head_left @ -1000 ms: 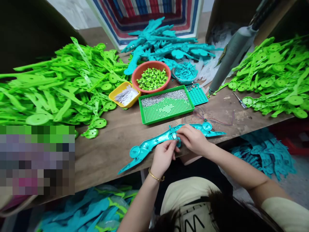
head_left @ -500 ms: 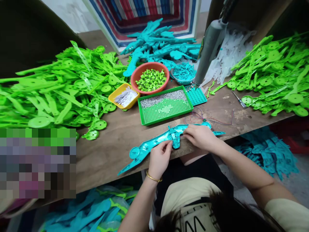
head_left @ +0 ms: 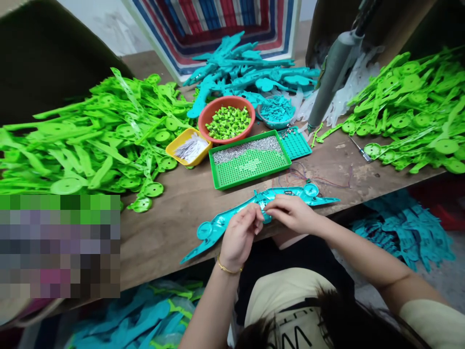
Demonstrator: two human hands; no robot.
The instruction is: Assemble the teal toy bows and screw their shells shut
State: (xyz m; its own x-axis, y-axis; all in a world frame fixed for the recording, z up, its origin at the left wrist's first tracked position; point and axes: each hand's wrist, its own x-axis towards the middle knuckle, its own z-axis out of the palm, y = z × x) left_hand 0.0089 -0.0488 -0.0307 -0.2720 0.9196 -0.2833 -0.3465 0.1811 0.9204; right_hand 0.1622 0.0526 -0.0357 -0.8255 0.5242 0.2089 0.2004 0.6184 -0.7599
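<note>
A long turquoise plastic shell (head_left: 227, 222) lies along the table's front edge, its hollow side with ribs and fittings facing up. Over its middle my left hand (head_left: 242, 230) is closed, fingers curled and thumb pressed in. My right hand (head_left: 292, 212) comes from the right with its fingertips pinched, close to the left fingertips. Whatever the fingers hold is too small or too hidden to make out. Thin red and blue wires (head_left: 327, 182) lie on the table behind the shell's right end.
A green perforated tray (head_left: 250, 169) of small metal pieces, a red bowl (head_left: 203, 121), a yellow tub (head_left: 198, 159) and a turquoise grid tray (head_left: 303, 148) stand behind. A grey electric screwdriver (head_left: 332, 72) hangs at right. Green part heaps (head_left: 119, 135) flank them. A blurred-out person is at left.
Both hands have come together over the shell's middle. My right hand has moved left, uncovering a metal fitting in the shell; my left hand has turned and curled. The hanging screwdriver has swung right.
</note>
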